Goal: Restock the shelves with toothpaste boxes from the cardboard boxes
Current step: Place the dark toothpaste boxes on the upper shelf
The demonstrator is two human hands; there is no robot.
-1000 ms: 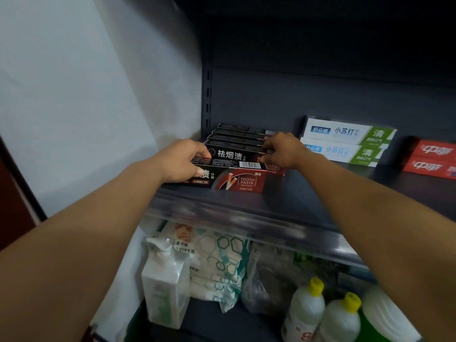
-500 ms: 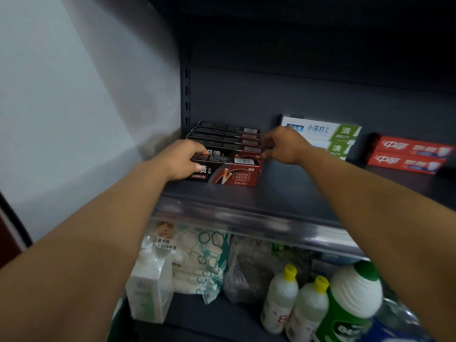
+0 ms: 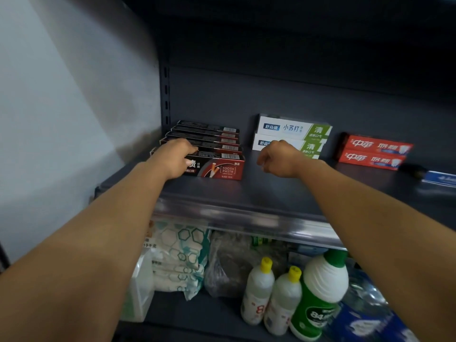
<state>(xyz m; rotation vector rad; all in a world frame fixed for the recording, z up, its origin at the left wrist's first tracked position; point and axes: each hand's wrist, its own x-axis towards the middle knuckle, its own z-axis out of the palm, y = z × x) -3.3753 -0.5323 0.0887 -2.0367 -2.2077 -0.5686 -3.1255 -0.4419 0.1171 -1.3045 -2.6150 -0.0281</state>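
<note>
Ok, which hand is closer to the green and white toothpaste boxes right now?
Right. The right hand hangs loosely curled just in front of the green and white toothpaste boxes, overlapping them in view. The left hand rests on the black toothpaste boxes, farther left.

Dim shelf interior, bright wall (image 3: 49,119) at left, glare on shelf edge (image 3: 246,218), wide-angle bending, slight blur.

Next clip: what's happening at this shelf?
A person is stocking toothpaste. The left hand rests on the row of black-and-red toothpaste boxes at the shelf's left end. The right hand, loosely curled and holding nothing, hangs in front of the white-and-green boxes. Red boxes sit further right.
</note>
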